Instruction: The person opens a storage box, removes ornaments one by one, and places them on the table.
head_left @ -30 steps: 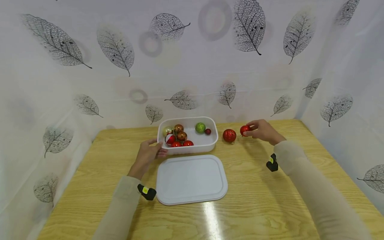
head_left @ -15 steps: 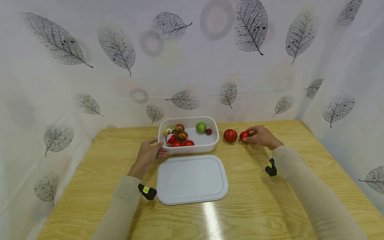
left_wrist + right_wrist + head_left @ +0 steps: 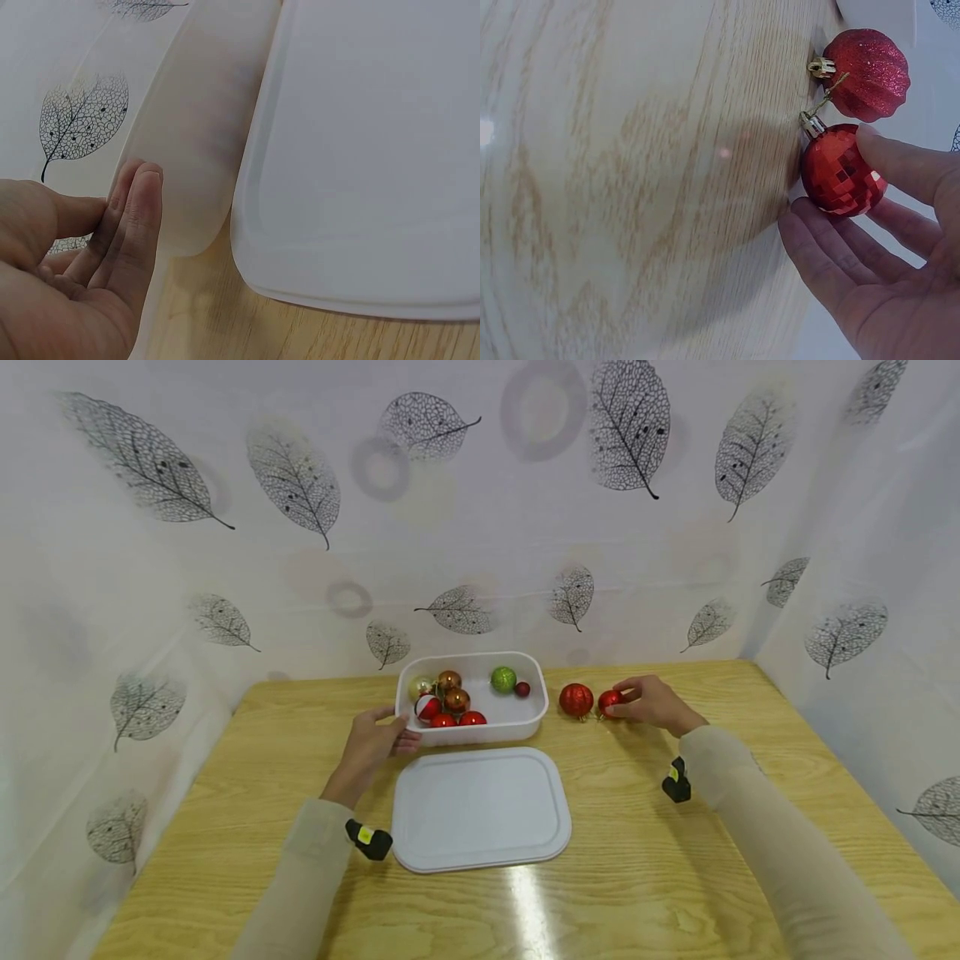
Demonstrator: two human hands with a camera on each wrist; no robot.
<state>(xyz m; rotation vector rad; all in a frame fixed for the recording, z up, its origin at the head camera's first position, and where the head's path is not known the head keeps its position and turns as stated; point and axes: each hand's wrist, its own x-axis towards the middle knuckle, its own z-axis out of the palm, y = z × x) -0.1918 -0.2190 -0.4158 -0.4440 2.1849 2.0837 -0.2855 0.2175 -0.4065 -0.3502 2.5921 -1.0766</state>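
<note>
light: bright, even, from above | glare: streak on my tabletop [image 3: 525, 893] near edge | wrist views soft up close | head view bowed at edges

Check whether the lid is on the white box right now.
No, the lid lies flat on the table in front of the open box, whose baubles show inside.

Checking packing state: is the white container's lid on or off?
Off. The lid lies flat on the table in front of the open container, baubles visible inside.
</note>
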